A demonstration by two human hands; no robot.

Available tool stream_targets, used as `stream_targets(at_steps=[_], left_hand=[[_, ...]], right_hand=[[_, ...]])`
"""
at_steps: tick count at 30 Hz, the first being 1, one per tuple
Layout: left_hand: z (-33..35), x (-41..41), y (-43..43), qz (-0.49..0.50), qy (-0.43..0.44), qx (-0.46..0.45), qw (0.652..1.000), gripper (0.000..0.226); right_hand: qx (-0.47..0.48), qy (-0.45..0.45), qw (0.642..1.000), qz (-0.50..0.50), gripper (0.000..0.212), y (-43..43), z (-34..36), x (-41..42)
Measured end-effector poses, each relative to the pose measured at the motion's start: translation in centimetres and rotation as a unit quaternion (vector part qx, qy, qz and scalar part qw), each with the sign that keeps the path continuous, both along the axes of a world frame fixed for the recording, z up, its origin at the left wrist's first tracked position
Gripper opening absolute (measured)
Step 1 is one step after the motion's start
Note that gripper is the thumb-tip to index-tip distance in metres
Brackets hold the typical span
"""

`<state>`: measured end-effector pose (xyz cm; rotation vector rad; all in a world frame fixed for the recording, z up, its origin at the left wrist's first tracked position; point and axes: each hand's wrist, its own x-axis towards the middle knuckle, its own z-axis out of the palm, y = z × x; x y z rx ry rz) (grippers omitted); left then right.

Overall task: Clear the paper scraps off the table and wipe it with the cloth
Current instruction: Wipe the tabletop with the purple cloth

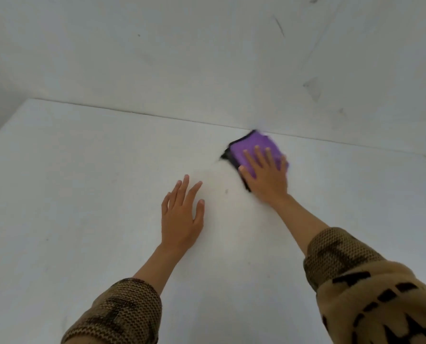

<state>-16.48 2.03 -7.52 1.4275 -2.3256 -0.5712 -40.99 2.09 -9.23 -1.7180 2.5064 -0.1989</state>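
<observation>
A purple cloth point(251, 147) with a dark edge lies folded on the white table point(82, 194), close to the far edge where the table meets the wall. My right hand point(266, 172) presses flat on the cloth with fingers spread; the cloth is blurred by motion. To its left, my left hand point(182, 214) rests palm down on the bare tabletop, fingers apart, holding nothing. No paper scraps are visible on the table.
A white wall point(207, 58) rises right behind the table's far edge, with a corner at the upper right. The table's left edge point(5, 127) runs diagonally at the far left. A small dark speck point(226, 191) sits between my hands.
</observation>
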Motion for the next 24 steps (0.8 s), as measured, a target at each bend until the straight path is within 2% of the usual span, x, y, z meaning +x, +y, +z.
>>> stream_targets(at_steps=[2, 4, 7, 9, 11, 13, 14, 15, 17, 19, 22, 24], left_hand=[[0.0, 1.4, -0.2, 0.014, -0.001, -0.002, 1.0, 0.051], [-0.1, 2.6, -0.2, 0.018, 0.005, -0.013, 1.0, 0.05], [0.5, 3.2, -0.5, -0.014, 0.035, -0.045, 0.998, 0.044], [1.0, 2.7, -0.5, -0.046, 0.087, -0.033, 0.995, 0.04], [1.6, 2.1, 0.3, -0.052, 0.129, 0.037, 0.99, 0.039], [1.3, 2.3, 0.7, -0.057, 0.124, 0.066, 0.988, 0.042], [0.9, 2.9, 0.6, -0.066, 0.097, 0.062, 0.991, 0.043], [0.5, 3.7, 0.4, -0.074, 0.068, 0.054, 0.994, 0.043], [-0.6, 5.8, -0.7, -0.062, -0.007, 0.004, 0.998, 0.043], [-0.7, 8.0, -1.6, 0.03, -0.057, 0.007, 0.998, 0.045], [0.3, 8.8, -1.4, 0.152, -0.073, 0.056, 0.984, 0.046], [0.7, 8.0, 0.1, 0.149, -0.081, 0.037, 0.985, 0.047]], right_hand=[[0.039, -0.026, 0.995, -0.087, 0.06, -1.8, 0.2, 0.3], [0.03, -0.046, 0.995, -0.085, 0.061, -2.7, 0.2, 2.6], [-0.03, -0.067, 0.997, 0.027, 0.063, -1.3, -0.1, 8.4], [-0.083, -0.11, 0.984, 0.112, 0.057, 1.1, 0.0, 12.5], [-0.124, -0.21, 0.957, 0.156, 0.049, 3.4, 0.5, 14.9], [-0.154, -0.349, 0.916, 0.128, 0.045, 4.6, 1.5, 15.2], [-0.179, -0.388, 0.899, 0.099, 0.042, 4.9, 1.8, 14.7], [-0.204, -0.391, 0.895, 0.073, 0.039, 5.1, 2.0, 14.0], [-0.224, -0.349, 0.909, 0.05, 0.036, 5.6, 2.2, 12.4], [-0.219, -0.316, 0.922, 0.047, 0.035, 6.2, 2.1, 11.1], [-0.168, -0.31, 0.936, 0.024, 0.029, 7.0, 2.1, 10.3], [-0.149, -0.303, 0.941, 0.0, 0.029, 7.1, 1.9, 10.5]])
